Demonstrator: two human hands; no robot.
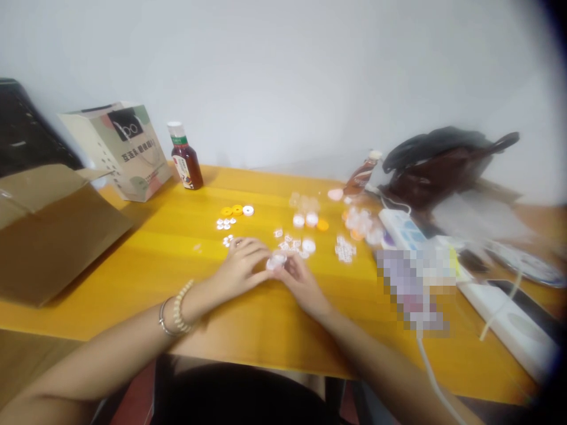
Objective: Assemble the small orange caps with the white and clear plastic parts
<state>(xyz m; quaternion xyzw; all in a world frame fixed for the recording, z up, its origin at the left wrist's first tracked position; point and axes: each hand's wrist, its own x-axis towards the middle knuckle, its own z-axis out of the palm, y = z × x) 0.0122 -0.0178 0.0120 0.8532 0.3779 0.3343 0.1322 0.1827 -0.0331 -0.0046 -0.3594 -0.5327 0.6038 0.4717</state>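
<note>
Between the fingertips of my left hand (pixel 245 265) and right hand (pixel 305 286) is a small whitish round piece (pixel 277 261), over the near middle of the tabletop (pixel 252 336). It looks squat; blur hides which way it faces, and I can't tell a long axis.

Just beyond my fingers lie loose white tiles (pixel 289 242), with a white disc (pixel 309 245) at their right. Farther left sit yellow rings (pixel 237 210); a cluster of white pieces (pixel 345 249) lies to the right, before the white power strip (pixel 509 321). A dark red bottle (pixel 188 165) stands far left.

My forearms slant inward from the near corners. The left hand shows its back, fingers bent; the right has thumb and fingers drawn close at the piece.
</note>
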